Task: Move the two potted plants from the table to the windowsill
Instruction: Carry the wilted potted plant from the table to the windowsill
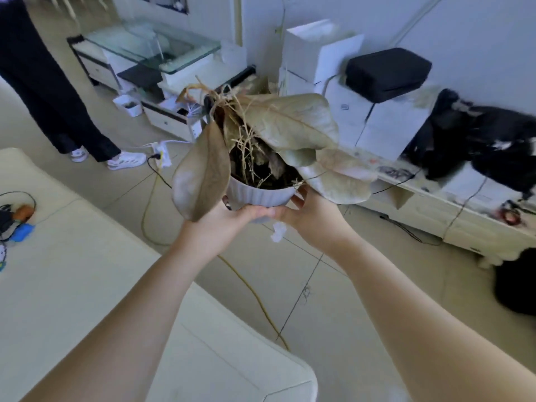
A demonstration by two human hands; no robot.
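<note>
A potted plant point(259, 195) in a white ribbed pot hangs in the air above the tiled floor, its large leaves dried and brown. My left hand point(229, 220) cups the pot from below on the left. My right hand point(311, 211) grips its base and right side. Both arms reach forward from the bottom of the view. The cream table point(87, 280) lies at the lower left, under my left arm. No second plant and no windowsill are in view.
Another person's legs point(55, 105) stand at the upper left. A yellow cable point(252, 288) and a power strip point(161, 153) lie on the floor. A glass-topped low table point(156, 50) stands ahead. White boxes point(385, 123), a black case point(387, 72) and dark bags point(478, 137) sit along a low cabinet point(452, 210) on the right.
</note>
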